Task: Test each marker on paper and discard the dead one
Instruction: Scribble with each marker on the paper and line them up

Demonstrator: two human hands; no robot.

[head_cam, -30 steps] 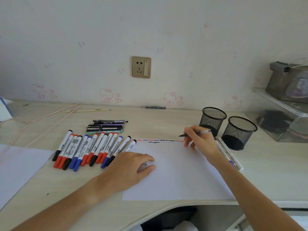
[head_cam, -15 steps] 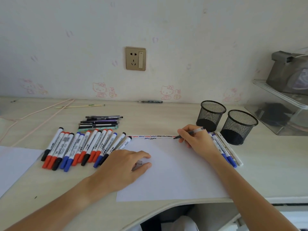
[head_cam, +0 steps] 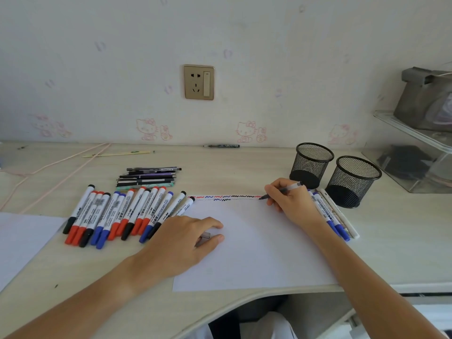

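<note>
text: "WHITEBOARD" | on: marker barrels (head_cam: 137,211) | other print: too small

Red, blue and black squiggles (head_cam: 223,197) ran along the top edge of the white paper (head_cam: 254,245). Left of centre, white markers (head_cam: 122,214) wore red, blue and black caps. Right, two black mesh cups (head_cam: 310,165) stood on the pale woodgrain worktop (head_cam: 232,167).

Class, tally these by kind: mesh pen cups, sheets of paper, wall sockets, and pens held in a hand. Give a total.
Mesh pen cups: 2
Sheets of paper: 2
Wall sockets: 1
Pen in the right hand: 1
Total: 6
</note>
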